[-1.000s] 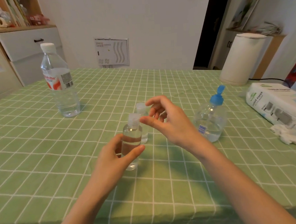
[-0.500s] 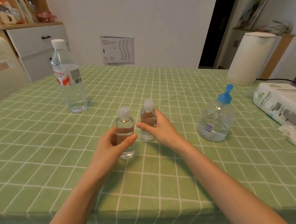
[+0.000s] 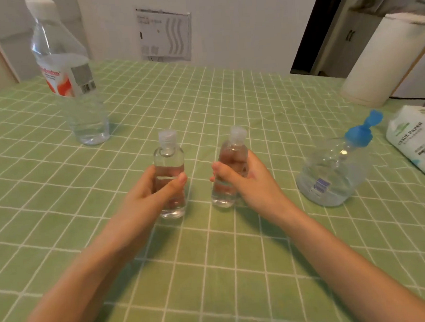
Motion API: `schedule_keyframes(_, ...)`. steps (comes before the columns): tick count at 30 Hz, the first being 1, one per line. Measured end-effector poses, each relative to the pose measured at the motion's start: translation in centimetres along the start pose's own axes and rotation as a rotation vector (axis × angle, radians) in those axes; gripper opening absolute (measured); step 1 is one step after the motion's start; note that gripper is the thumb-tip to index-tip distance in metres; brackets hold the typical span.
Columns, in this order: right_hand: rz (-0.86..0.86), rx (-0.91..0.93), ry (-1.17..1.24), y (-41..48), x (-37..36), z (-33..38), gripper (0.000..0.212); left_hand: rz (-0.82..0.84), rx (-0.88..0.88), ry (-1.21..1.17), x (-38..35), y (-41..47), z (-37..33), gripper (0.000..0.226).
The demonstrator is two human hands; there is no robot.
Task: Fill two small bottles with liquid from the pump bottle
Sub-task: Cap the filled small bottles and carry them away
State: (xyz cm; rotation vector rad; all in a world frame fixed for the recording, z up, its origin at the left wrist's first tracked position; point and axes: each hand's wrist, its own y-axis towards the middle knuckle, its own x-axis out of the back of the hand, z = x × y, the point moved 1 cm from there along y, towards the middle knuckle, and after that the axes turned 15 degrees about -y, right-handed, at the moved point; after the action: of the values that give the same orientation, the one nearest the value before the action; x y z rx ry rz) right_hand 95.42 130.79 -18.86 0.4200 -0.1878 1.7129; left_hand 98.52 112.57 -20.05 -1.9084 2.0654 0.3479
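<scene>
Two small bottles stand upright on the table, centre, side by side but apart, both capped and both with clear liquid in them

left bottle (image 3: 168, 161): left hand (image 3: 146, 194) wrapped round the body, thumb across the near face, fingers behind. Level reads a bit over half

right bottle (image 3: 232, 148): right hand (image 3: 255, 185) clasped round it from the right, thumb in front, fingers visible through the plastic. Level hard to read behind them

Both bases look to be on the cloth (image 3: 213, 272), though the frame is a little blurred

pump bottle (image 3: 331, 176): right of the right hand, well apart, nobody touching it, blue pump head up, liquid in the lower part

Judgement: filling looks done or nearly done

Risks from here:
- can't confirm either cap is seated; if one is loose, a lift or tilt spills it
- squeezing soft clear plastic with a loose cap would push liquid out at the neck
- bottles are narrow and tall and the cloth has wrinkles at the far side, so a careless set-down could tip one
- the right forearm swinging out could knock the pump bottle

Surface: green cloth with a white grid covering the table

Around: big water bottle (image 3: 72, 77) far left, mostly empty. Tissues (image 3: 416, 141) at the right edge. White cylinder (image 3: 384, 58) far right; can't tell what it is. White wall behind with a vented panel (image 3: 165, 34), and a dark doorway to its right
</scene>
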Motion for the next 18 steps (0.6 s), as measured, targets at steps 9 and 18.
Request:
schedule_keyframes(9, 0.055, -0.129, 0.145, 2.7, 1.3, -0.2, 0.035, -0.054, 0.139, -0.058, -0.5, 4.3, -2.1, 0.033)
schedule_keyframes(18, 0.106, -0.403, 0.158, 1.2, 4.7, 5.3, 0.022, -0.159, 0.387, -0.115, -4.0, 3.3, -8.5, 0.028)
